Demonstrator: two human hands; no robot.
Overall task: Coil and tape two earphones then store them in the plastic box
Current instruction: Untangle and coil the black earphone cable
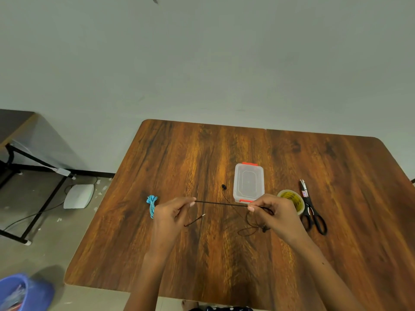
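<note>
Just left of my left hand (173, 212) lies the coiled blue earphone (152, 205); both hands pinch the black earphone (221, 203) taut between them, my right hand (272, 212) just before the plastic box (248, 182)

plain workroom | bare wall (202, 52) | wooden table (258, 254) | folding desk (15, 124)
</note>
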